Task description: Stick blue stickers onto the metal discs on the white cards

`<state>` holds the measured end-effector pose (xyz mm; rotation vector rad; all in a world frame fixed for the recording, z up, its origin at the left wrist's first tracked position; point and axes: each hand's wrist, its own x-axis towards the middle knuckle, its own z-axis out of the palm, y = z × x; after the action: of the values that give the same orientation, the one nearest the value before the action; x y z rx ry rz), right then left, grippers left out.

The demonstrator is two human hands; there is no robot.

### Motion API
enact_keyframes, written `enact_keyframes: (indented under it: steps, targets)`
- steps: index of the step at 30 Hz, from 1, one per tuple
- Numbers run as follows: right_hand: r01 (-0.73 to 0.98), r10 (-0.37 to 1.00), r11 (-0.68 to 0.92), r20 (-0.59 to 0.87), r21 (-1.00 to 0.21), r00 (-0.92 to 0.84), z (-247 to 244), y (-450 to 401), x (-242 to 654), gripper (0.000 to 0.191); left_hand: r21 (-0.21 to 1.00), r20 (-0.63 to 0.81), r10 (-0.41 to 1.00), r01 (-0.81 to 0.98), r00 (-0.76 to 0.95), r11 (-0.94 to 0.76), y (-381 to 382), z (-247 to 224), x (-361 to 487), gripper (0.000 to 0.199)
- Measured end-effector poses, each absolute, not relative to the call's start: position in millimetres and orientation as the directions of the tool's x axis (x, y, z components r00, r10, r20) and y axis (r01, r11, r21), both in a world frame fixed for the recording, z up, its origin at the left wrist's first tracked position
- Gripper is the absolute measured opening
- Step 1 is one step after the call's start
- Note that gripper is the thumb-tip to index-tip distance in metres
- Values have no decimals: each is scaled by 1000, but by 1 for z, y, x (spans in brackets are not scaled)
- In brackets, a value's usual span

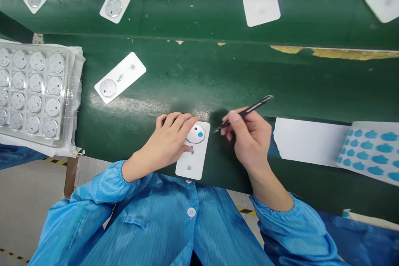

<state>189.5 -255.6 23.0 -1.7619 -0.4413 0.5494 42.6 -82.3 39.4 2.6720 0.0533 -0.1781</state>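
Observation:
A white rectangular panel lies on the green bench in front of me, with a silver octagonal disc at its far end. On the disc are a blue sticker and a dark hole. My left hand grips the panel along its left side, fingers curled over the far edge and thumb on its face. To the right, my right hand pinches a black pen-like tool with a thin metal tip. That tip points toward the panel but stays apart from it.
At left stands a clear plastic tray of silver discs. Another white panel lies beyond my left hand. Several more, such as one panel, lie along the far strip. At right is a backing sheet of blue stickers, its bare white part nearer my right hand.

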Motion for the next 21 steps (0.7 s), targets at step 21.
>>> enact_keyframes:
  steps: [21]
  targets:
    - [-164,649,-253,-293,-953,702,38,-234,151,41,959,-243,413,154,878,238,-97,43,48,57]
